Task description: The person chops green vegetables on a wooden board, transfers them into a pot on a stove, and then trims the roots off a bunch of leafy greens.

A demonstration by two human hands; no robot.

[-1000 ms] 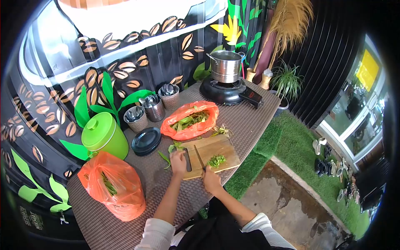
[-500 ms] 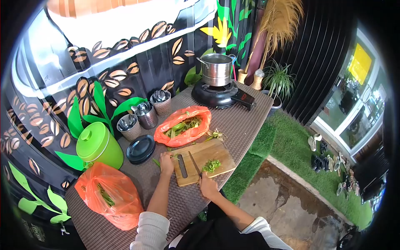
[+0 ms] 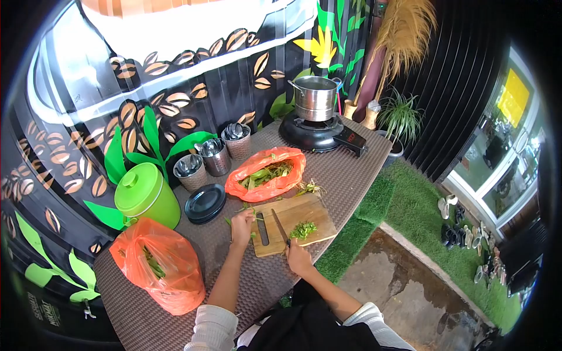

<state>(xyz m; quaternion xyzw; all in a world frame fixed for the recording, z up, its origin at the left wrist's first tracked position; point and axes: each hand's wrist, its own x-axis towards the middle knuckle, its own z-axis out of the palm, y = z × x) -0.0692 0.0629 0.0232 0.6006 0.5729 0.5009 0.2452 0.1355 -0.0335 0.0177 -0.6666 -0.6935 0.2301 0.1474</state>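
My right hand [image 3: 299, 258] is wrapped round the handle of a knife [image 3: 280, 226], whose blade points away from me across a wooden cutting board [image 3: 295, 210]. Just right of the blade lies a small heap of chopped green herbs [image 3: 303, 229]. At the board's left end, beside its slot, my left hand [image 3: 241, 227] is closed, with green stems [image 3: 255, 213] showing at its fingertips. Beyond the board stands an opened orange plastic bag [image 3: 264, 189] full of leafy greens. Pale roots or trimmings [image 3: 311, 188] lie between bag and board.
A second orange bag [image 3: 167, 275] and a green lidded container [image 3: 147, 196] stand at left. Black plates [image 3: 205, 203] and cutlery cups [image 3: 216, 161] line the wall side. A steel pot [image 3: 316, 99] sits on a portable stove [image 3: 310, 134] at the far end.
The whole view has shifted a little, so things sit further right. Green stems now show more plainly at my left fingertips. The knife and chopped heap keep about the same place on the board.
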